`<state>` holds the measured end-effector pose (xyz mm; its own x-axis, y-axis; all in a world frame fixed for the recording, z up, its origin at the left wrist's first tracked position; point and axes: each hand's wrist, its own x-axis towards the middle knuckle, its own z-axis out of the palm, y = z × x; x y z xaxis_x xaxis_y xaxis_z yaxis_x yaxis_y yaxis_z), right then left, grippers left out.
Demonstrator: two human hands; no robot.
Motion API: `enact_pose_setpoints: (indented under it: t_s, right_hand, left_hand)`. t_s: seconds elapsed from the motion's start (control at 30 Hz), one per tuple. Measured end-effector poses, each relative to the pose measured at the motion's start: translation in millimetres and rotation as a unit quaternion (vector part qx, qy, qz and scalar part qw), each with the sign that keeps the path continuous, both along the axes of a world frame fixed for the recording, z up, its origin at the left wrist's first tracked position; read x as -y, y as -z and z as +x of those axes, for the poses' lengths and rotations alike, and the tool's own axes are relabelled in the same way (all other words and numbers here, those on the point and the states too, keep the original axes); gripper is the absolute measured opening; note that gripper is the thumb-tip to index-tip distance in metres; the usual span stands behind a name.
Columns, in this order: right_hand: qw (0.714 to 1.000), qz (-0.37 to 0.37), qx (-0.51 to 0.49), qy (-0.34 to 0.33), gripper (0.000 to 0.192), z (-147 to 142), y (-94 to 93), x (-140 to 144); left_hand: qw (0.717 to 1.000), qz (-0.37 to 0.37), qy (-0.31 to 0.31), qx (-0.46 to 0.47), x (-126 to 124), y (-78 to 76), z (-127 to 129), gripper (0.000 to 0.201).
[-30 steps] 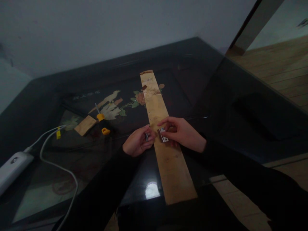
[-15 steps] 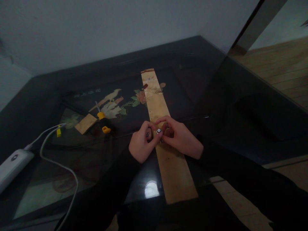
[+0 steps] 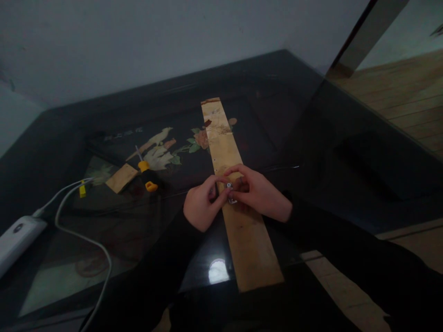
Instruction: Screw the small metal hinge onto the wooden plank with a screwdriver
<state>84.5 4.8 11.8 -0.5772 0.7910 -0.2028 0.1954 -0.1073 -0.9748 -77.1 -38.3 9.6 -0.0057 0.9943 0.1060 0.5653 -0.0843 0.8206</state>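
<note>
A long wooden plank (image 3: pixel 252 249) lies lengthwise on the dark table, and both hands meet over its middle. Between the fingertips is a small shiny metal fitting (image 3: pixel 232 200), with a round cross-slotted screw head (image 3: pixel 229 185) at its top. My left hand (image 3: pixel 202 205) is closed, thumb and forefinger pinching the fitting from the left. From the right, my right hand (image 3: pixel 265 193) pinches the same fitting with its fingers curled. The fingers hide much of it, so its exact kind is unclear.
To the left lie a yellow-and-black screwdriver (image 3: pixel 148 177) and a small wooden block (image 3: pixel 122 179). A white power bank (image 3: pixel 19 242) with a white cable (image 3: pixel 86 237) and yellow tag (image 3: pixel 82 189) is at far left. A wall (image 3: pixel 155 41) stands behind the glossy table (image 3: pixel 294 133).
Both hands stay together over the plank with only small finger shifts. More of the metal fitting's lower part shows below the fingertips now. The whole view has moved slightly.
</note>
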Motion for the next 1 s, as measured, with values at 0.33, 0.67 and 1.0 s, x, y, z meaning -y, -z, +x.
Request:
enact_pose_setpoints:
  t_s: [0.33,0.67,1.0]
  right_hand:
    - [0.999,-0.034,-0.003,0.001,0.043,0,0.8,-2]
    - [0.997,-0.069,-0.022,0.007,0.041,1,-2.5,-1]
    - [0.997,-0.068,0.02,-0.01,0.047,5,1.3,-4]
  left_hand:
    - [0.998,0.045,0.032,-0.032,-6,5.4,-3,0.007]
    - [0.969,-0.003,-0.054,0.242,0,-13.1,-5,0.015]
    - [0.728,-0.156,-0.196,0.639,26,-28.5,-112,0.015]
